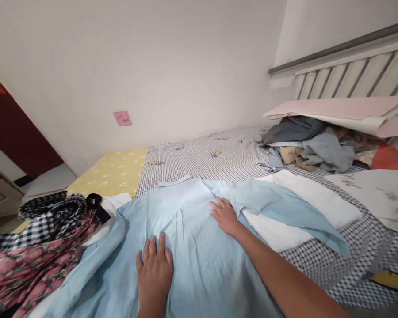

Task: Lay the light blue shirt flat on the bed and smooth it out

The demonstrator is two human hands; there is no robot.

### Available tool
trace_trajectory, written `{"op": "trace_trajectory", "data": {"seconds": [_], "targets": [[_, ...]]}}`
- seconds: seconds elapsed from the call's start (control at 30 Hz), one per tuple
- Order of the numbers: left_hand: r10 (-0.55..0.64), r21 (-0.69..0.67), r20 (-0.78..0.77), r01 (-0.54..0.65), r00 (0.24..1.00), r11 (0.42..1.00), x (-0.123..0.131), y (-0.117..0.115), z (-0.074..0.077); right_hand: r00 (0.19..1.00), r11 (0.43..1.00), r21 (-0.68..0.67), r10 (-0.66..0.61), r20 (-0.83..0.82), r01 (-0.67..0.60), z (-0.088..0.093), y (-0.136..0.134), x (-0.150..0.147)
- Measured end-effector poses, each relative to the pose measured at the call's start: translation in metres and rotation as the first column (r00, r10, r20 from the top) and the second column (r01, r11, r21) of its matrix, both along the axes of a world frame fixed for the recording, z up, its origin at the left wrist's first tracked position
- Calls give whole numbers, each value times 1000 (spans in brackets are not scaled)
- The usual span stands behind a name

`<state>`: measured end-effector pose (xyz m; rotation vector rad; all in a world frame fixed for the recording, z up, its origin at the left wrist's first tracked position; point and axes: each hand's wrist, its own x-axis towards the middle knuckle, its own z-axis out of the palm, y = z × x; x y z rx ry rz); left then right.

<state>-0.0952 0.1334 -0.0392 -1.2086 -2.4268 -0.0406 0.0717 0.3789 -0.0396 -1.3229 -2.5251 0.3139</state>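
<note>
On my feed, my left hand [154, 265] lies flat, palm down, fingers slightly spread and pointing forward, thumb on the inner side; just a short stretch of left wrist [150, 305] shows at the bottom edge. My right hand [224, 215] rests farther forward, also palm down, its fingers angled forward and leftward. My bare right forearm [278, 270] slants in from the lower right. The two hands sit well apart.

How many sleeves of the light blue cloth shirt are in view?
2. One light blue sleeve runs down the picture's left side, beside the pink floral fabric; the other sleeve slants right, across the flat white cloth. None seem hidden, though the left one's end is unclear.
</note>
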Motion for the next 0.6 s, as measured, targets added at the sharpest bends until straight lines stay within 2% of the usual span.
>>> {"op": "trace_trajectory", "data": {"seconds": [0.1, 0.27, 0.43, 0.6], "targets": [[0, 11, 12, 0, 1000, 1000, 1, 0, -1, 999, 999, 6, -47, -4, 47, -8, 11, -3], [-6, 20, 44, 5, 999, 1000, 4, 0, 2, 997, 997, 14, -73, 12, 73, -15, 10, -5], [-19, 52, 61, 15, 998, 999, 5, 0, 1, 998, 999, 31, -28, 49, 26, -16, -10, 7], [-29, 84, 107, 20, 994, 996, 6, -1, 2, 997, 996, 71, 54, 51, -57, -24, -40, 29]]}}
